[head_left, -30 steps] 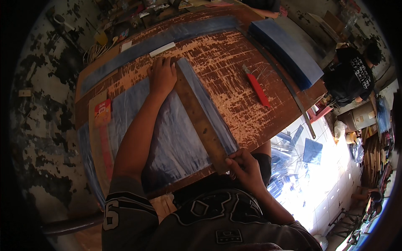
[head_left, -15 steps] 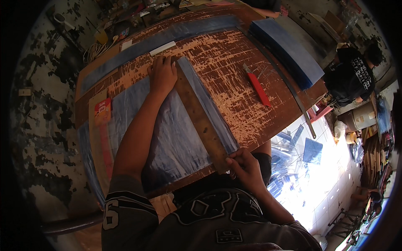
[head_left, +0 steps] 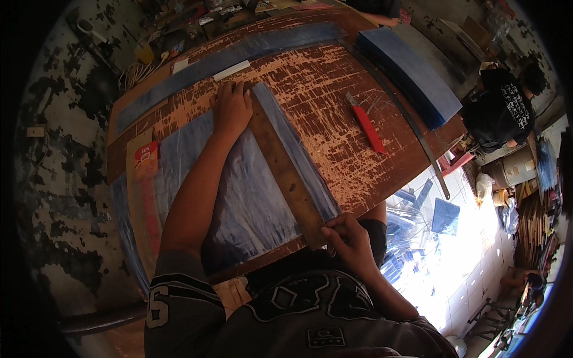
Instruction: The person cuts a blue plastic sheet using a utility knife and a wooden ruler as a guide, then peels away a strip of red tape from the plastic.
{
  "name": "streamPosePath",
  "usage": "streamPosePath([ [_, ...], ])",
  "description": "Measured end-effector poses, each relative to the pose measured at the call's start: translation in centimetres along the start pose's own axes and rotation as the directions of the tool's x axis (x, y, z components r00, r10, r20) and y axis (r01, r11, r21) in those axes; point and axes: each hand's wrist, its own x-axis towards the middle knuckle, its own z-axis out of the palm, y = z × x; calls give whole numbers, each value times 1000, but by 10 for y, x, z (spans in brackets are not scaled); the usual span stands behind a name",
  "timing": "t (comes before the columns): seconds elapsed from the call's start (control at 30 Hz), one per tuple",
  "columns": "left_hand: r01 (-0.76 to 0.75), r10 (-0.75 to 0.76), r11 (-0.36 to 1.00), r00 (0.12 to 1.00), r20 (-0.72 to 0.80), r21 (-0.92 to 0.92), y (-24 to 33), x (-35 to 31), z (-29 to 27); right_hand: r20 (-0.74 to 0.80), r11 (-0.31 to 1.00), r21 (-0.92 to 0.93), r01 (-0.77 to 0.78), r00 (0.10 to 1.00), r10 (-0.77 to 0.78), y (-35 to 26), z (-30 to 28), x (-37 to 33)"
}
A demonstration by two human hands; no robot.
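A brown, worn straightedge point(head_left: 286, 173) lies slantwise across a stack of thin, cloudy blue plastic-like sheets point(head_left: 256, 203) on the table. At its far end my left hand point(head_left: 231, 110) bears down with bent fingers at the sheets' far edge, against the straightedge. My right hand point(head_left: 349, 235) is closed at the near end, its thumb on the straightedge's corner; whatever else its curled fingers hold is hidden. A narrow strip of sheet shows to the right of the straightedge. Farther right, a red-handled cutter knife point(head_left: 367, 126) rests on the scored tabletop.
The brown table point(head_left: 322, 77) is heavily scratched. A thick stack of blue strips point(head_left: 412, 74) stands at the far right, beside a long dark metal strip point(head_left: 406, 113). A long blue strip point(head_left: 227, 59) runs along the back. Blue scraps point(head_left: 418, 221) litter the floor. A person point(head_left: 501, 107) sits at right.
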Motion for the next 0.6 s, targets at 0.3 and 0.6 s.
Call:
streamPosePath([
  [0.3,10,-10,1000,1000,17,-2,1,0,-1,-4,1000,-13,4,1000,-4,0,0,-1],
  [0.6,15,-15,1000,999,28,-10,1,0,-2,-2,1000,-15,-8,1000,8,0,1,0],
])
